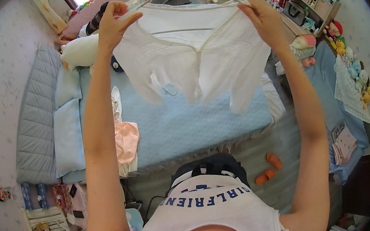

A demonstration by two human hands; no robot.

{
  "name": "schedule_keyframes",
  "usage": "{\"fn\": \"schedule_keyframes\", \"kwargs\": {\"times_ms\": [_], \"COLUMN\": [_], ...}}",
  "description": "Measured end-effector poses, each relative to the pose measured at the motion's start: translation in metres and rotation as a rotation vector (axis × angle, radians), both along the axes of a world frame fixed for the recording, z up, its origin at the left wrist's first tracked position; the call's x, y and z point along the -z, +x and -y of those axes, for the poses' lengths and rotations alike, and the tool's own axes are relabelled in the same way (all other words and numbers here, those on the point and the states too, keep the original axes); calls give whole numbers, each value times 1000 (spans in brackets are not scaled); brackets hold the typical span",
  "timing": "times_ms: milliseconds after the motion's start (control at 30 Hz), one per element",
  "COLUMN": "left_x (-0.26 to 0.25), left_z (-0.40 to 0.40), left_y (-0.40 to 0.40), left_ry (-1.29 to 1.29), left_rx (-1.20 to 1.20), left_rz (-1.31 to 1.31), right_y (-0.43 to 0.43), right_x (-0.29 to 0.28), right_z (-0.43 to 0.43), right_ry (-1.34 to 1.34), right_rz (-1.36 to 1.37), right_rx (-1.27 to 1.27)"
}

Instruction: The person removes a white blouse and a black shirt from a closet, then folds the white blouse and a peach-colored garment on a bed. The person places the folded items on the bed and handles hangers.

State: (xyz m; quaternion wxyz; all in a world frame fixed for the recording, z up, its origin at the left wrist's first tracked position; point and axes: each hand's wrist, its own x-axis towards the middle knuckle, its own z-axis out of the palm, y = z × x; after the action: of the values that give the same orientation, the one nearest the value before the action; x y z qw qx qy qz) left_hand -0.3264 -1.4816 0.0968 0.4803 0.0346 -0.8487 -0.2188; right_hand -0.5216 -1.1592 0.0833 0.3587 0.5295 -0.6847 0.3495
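Note:
A sheer white cardigan (178,58) is spread in the air before me, its sleeves and hem hanging over the bed. Inside it is a thin wire clothes hanger (183,31); the lower bar shows through the neck opening. My left hand (115,24) grips the shoulder at the left, thumb pointing inward. At the opposite shoulder, my right hand (265,22) pinches the cloth near the hanger's end. Both arms are stretched out and raised. Cloth hides part of the hanger.
Below is a bed with a light blue quilted cover (183,129), holding peach clothing (126,142), blue pillows (68,138) and a white plush toy (81,52). Orange slippers (265,177) lie on the floor. Plush toys (355,69) line a blue-covered surface at right.

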Motion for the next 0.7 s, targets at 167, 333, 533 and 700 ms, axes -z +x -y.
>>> {"fn": "schedule_keyframes", "kwargs": {"times_ms": [167, 333, 533, 700], "left_x": [95, 245, 350, 384], "left_z": [37, -36, -118, -148], "left_y": [22, 7, 25, 20], "left_ry": [660, 899, 877, 1329], "left_rx": [236, 299, 549, 507], "left_rz": [257, 808, 954, 1164], "right_y": [-2, -9, -47, -163], "right_x": [6, 13, 33, 169], "right_z": [-40, -75, -67, -60], "right_ry": [49, 82, 130, 394], "right_rz": [303, 504, 1011, 939], "right_rx": [33, -58, 32, 398]}}
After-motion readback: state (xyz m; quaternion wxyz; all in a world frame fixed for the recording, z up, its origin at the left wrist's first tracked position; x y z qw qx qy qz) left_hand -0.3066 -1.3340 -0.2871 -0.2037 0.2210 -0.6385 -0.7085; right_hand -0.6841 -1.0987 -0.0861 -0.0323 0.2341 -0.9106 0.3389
